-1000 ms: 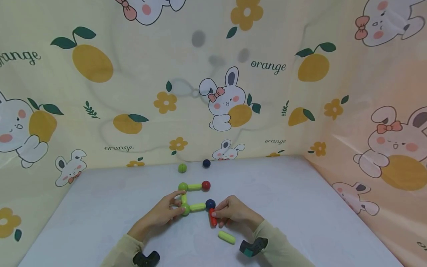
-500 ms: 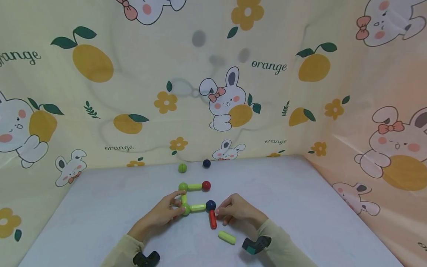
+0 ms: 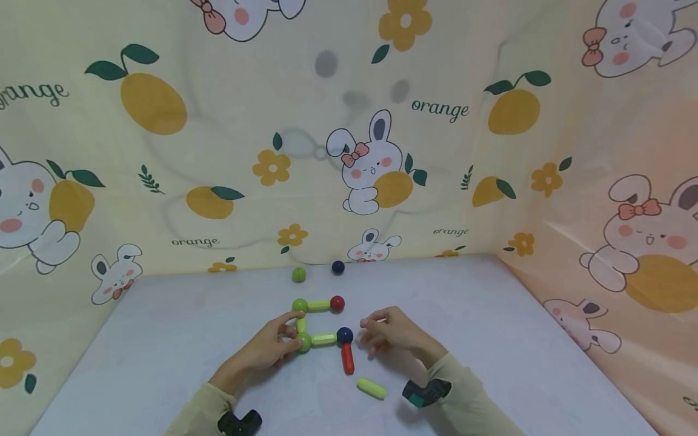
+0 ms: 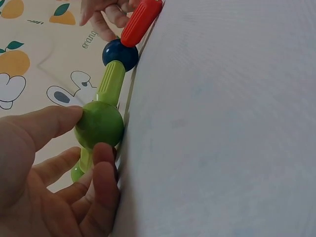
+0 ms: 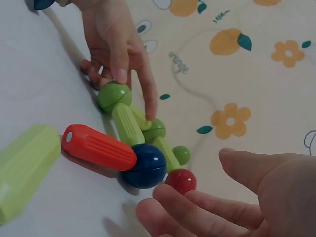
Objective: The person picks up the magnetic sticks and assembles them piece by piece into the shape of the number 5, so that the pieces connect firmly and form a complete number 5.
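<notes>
My left hand (image 3: pixel 268 344) holds the near green ball (image 4: pixel 99 125) between thumb and curled fingers, its index finger reaching to the far green ball (image 3: pixel 300 306). A short yellow-green rod (image 3: pixel 301 324) joins these two balls. Another yellow-green rod (image 3: pixel 324 340) runs from the near ball to a dark blue ball (image 5: pixel 145 166). From the blue ball a red rod (image 5: pixel 98 148) points toward me. A third yellow-green rod (image 3: pixel 319 306) links the far green ball to a red ball (image 3: pixel 337 303). My right hand (image 3: pixel 397 332) is apart from the blue ball, fingers loose around nothing.
A loose yellow-green rod (image 3: pixel 371 389) lies in front of the red rod, nearer to me. At the table's back edge sit a green ball (image 3: pixel 299 275) and a dark blue ball (image 3: pixel 338 267). A printed curtain (image 3: pixel 305 206) stands behind the white table (image 3: pixel 480 315).
My right hand has let go of the red rod and moved away, right and back. The red rod stays attached to the blue ball. My left hand keeps its place.
</notes>
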Demonstrator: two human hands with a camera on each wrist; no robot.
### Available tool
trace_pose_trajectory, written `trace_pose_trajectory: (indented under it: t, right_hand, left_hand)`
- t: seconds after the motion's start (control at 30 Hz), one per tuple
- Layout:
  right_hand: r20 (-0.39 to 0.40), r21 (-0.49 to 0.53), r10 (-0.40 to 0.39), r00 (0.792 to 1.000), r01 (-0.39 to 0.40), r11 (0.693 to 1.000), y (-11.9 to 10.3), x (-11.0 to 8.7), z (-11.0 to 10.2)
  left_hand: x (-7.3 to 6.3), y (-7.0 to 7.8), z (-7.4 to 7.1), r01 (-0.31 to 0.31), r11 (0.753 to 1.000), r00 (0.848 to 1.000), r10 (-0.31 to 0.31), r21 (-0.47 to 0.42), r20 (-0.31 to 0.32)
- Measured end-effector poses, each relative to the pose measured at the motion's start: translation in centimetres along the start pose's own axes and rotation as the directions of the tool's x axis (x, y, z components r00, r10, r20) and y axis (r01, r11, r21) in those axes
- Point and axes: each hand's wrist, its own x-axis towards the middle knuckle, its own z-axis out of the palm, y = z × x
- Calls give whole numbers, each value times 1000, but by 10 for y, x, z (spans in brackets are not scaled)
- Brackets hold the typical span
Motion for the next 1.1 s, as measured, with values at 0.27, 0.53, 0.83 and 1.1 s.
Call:
trace_pose_trajectory:
  t: [0.27,0.53,0.83,1.1]
  right_hand:
    - [-24,20,-40,999,40,999,-3,0,-6]
    - [-31,32,-73,997,74,997,5,7,-7]
    - [62,30,-164,984,163,986,21,23,3]
    - [52,-22,-220,974,221,975,18,22,14]
  left_hand:
    - [1,1,1,1,1000,1000,-1,-1,5]
    - [0,2,1,-8,1000,1000,8,4,12]
    - [3,-3,1,-6,1000,1000,6,5,11]
    - [0,-1,0,10,1000,1000,-10,0,4]
